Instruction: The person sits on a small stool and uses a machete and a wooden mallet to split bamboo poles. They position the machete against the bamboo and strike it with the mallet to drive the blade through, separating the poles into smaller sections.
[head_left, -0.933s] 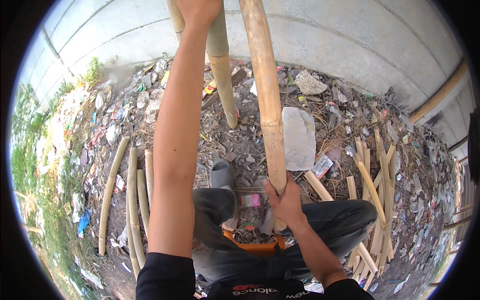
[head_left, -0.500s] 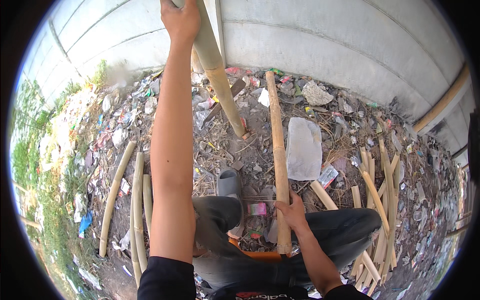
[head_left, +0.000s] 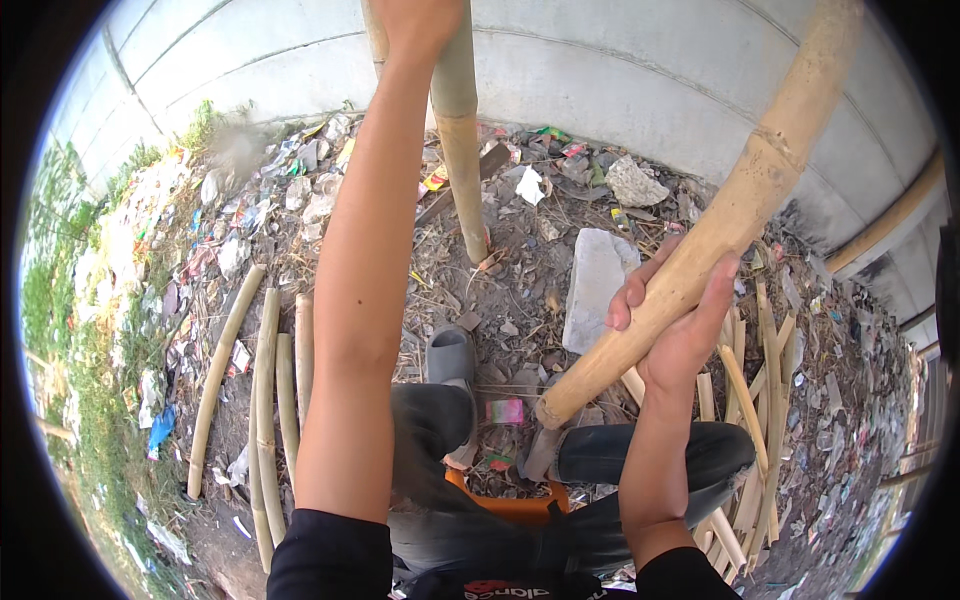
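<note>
At the top edge my left hand (head_left: 418, 22) is closed around a greenish-brown bamboo pole (head_left: 460, 150), its fingers partly out of view. That pole stands nearly upright, its lower end on the littered ground. My right hand (head_left: 680, 330) wraps from below around a thicker, pale yellow bamboo pole (head_left: 755, 185). This one is lifted at a slant, its near end above my bent leg and its far end high at the upper right. Behind the upright pole lies a dark flat strip (head_left: 490, 162), partly hidden.
Split bamboo strips (head_left: 265, 400) lie at the left, and a pile of more strips (head_left: 770, 400) at the right. A pale stone block (head_left: 598, 285) and a rough rock (head_left: 635, 185) rest ahead. A grey concrete wall (head_left: 620, 60) closes off the far side. An orange seat (head_left: 515, 508) is under me.
My right hand has raised the yellow bamboo pole off the ground and swung its far end up and right. My left hand and its pole have shifted right, the pole now more upright.
</note>
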